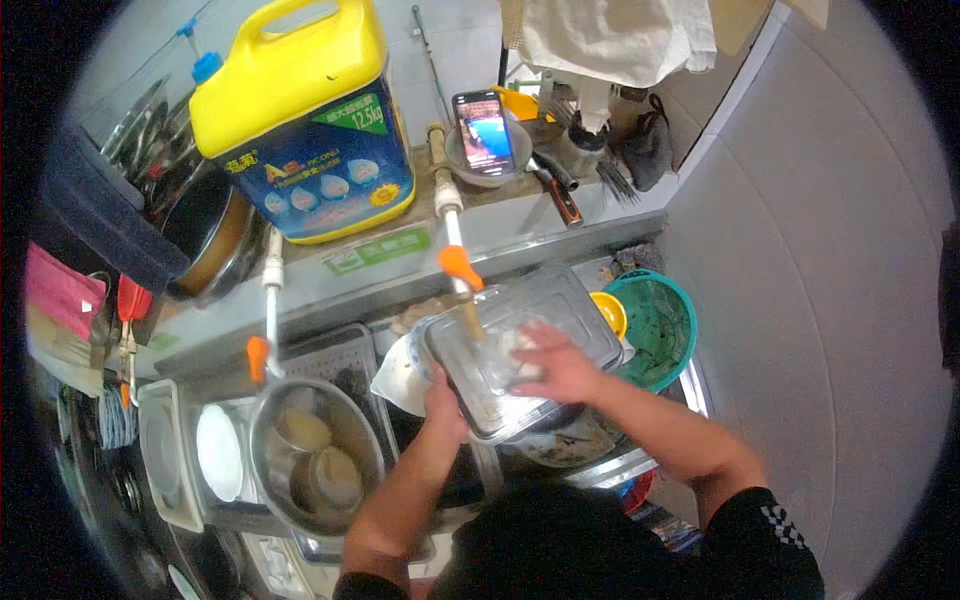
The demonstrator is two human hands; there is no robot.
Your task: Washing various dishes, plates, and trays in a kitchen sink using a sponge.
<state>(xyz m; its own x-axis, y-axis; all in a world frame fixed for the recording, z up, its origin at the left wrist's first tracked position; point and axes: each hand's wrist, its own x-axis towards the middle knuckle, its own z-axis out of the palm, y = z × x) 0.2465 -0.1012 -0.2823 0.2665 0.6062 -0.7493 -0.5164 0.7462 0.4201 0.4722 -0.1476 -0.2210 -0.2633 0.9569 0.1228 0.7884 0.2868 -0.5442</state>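
My left hand grips the near-left edge of a shiny rectangular tray or lid, which tilts under the tap with the orange handle. What appears to be water falls onto it. Over its middle, my right hand is blurred, fingers spread; something pale lies at the fingertips, and whether they hold it is unclear. Behind the tray's left side a white bowl is partly hidden. To the right are a green plastic basket and a small yellow bowl.
A large steel pot with bowls in liquid stands to the left, below a second orange-handled tap. On the ledge are a yellow detergent jug, a phone in a bowl, and an orange-and-black handle. A wall bounds the right.
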